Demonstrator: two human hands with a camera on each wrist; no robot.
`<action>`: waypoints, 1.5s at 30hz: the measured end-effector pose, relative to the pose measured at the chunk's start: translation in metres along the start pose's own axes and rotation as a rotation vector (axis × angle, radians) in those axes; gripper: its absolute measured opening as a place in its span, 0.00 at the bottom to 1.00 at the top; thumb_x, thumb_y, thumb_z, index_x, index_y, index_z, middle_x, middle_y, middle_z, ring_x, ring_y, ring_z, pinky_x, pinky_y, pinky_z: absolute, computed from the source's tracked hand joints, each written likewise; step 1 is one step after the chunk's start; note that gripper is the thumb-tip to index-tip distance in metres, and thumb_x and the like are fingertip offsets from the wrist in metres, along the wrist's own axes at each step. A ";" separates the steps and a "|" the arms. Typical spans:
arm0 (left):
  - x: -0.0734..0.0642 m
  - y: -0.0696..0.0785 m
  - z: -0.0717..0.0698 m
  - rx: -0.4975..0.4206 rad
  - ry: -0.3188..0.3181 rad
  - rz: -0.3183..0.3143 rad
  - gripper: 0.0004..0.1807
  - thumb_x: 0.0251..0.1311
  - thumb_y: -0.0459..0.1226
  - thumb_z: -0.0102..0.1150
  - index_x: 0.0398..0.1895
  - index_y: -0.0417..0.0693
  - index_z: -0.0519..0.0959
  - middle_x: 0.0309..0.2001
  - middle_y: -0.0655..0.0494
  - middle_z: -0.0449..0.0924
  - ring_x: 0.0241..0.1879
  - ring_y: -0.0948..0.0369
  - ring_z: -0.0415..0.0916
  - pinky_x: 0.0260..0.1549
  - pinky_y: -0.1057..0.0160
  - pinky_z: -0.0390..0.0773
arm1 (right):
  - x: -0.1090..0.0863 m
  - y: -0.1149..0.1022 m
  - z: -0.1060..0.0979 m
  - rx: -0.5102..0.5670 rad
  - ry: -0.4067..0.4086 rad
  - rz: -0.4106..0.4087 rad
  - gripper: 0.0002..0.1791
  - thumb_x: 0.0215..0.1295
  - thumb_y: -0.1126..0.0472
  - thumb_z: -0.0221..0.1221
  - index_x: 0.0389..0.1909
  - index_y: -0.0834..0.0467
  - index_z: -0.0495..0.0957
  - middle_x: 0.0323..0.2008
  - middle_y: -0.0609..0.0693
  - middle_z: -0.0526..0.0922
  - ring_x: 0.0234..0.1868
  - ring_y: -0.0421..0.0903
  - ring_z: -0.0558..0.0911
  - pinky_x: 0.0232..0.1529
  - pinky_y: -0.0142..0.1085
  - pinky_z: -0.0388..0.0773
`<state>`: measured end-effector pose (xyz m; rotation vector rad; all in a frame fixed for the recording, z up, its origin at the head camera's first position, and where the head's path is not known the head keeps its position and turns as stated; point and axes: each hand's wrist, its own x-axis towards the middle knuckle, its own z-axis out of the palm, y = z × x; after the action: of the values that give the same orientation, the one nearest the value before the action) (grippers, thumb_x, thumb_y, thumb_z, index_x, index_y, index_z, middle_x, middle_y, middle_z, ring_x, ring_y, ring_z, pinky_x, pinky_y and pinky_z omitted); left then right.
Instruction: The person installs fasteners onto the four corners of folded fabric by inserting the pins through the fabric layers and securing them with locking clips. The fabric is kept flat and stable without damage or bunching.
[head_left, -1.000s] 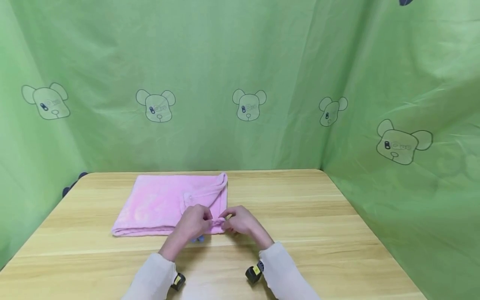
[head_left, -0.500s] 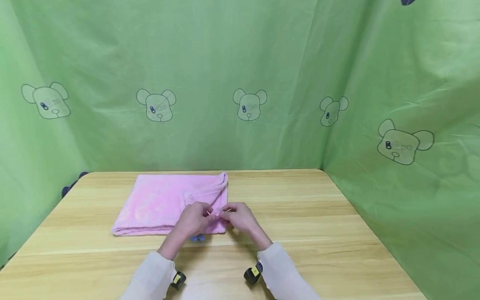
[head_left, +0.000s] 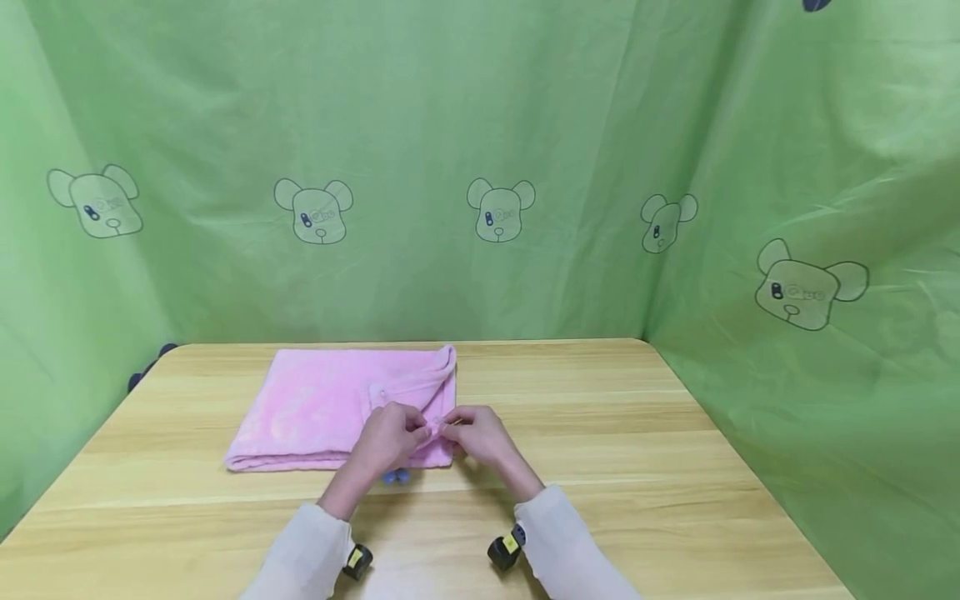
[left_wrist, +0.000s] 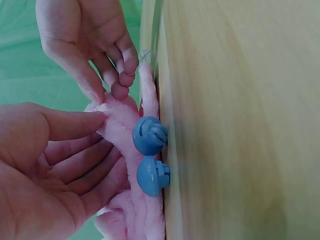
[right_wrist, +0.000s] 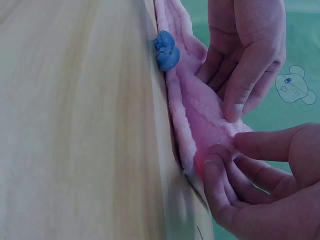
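Pink towel (head_left: 341,406), folded flat, lies on the wooden table (head_left: 600,450) left of the middle, toward the far edge. At its near right corner the left hand (head_left: 388,442) and the right hand (head_left: 480,435) meet, each pinching a fold of the plush edge between thumb and curled fingers. Two blue round buttons (left_wrist: 150,155) sit at the towel's near edge, just below the left hand. Green bear-print curtains (head_left: 480,167) close in behind.

- Left hand (head_left: 390,437) and right hand (head_left: 480,435) have shifted farther onto the pink towel (head_left: 322,406), off its near right corner.
- The grip of both hands has closed together on a small fold of towel.
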<state>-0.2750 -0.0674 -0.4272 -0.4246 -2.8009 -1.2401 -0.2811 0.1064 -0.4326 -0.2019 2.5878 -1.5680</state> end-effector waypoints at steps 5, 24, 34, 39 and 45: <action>0.001 -0.003 -0.001 0.003 0.011 0.001 0.04 0.60 0.31 0.67 0.27 0.44 0.86 0.23 0.55 0.84 0.19 0.64 0.72 0.24 0.65 0.74 | -0.001 -0.006 -0.008 0.020 0.018 0.009 0.10 0.68 0.65 0.60 0.44 0.67 0.85 0.35 0.64 0.86 0.33 0.53 0.85 0.36 0.42 0.84; 0.003 -0.003 -0.002 0.021 0.049 0.017 0.06 0.59 0.31 0.66 0.25 0.44 0.85 0.21 0.58 0.82 0.20 0.63 0.72 0.27 0.64 0.74 | 0.002 0.011 -0.049 -0.388 0.109 0.095 0.11 0.55 0.69 0.62 0.39 0.59 0.85 0.34 0.53 0.86 0.32 0.47 0.80 0.33 0.36 0.76; 0.004 -0.005 -0.002 0.033 0.047 0.013 0.06 0.59 0.32 0.66 0.24 0.44 0.84 0.20 0.58 0.82 0.19 0.63 0.71 0.26 0.64 0.73 | 0.004 0.018 -0.037 -0.463 0.118 0.084 0.08 0.49 0.71 0.66 0.29 0.57 0.84 0.37 0.56 0.85 0.32 0.49 0.76 0.29 0.35 0.70; 0.003 -0.005 -0.002 0.034 0.042 0.013 0.07 0.59 0.32 0.66 0.24 0.44 0.84 0.20 0.58 0.80 0.20 0.63 0.70 0.25 0.64 0.72 | 0.002 0.017 -0.036 -0.465 0.120 0.082 0.07 0.50 0.72 0.62 0.28 0.58 0.83 0.33 0.55 0.84 0.28 0.49 0.75 0.25 0.34 0.69; 0.003 -0.006 -0.003 0.029 0.038 0.008 0.07 0.59 0.32 0.66 0.24 0.44 0.84 0.19 0.58 0.80 0.19 0.63 0.70 0.24 0.64 0.72 | 0.001 0.014 -0.034 -0.485 0.120 0.067 0.08 0.53 0.73 0.57 0.28 0.58 0.82 0.30 0.53 0.83 0.25 0.47 0.75 0.23 0.33 0.69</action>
<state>-0.2797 -0.0728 -0.4291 -0.4060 -2.7784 -1.1918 -0.2880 0.1423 -0.4289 -0.0589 2.9919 -0.9329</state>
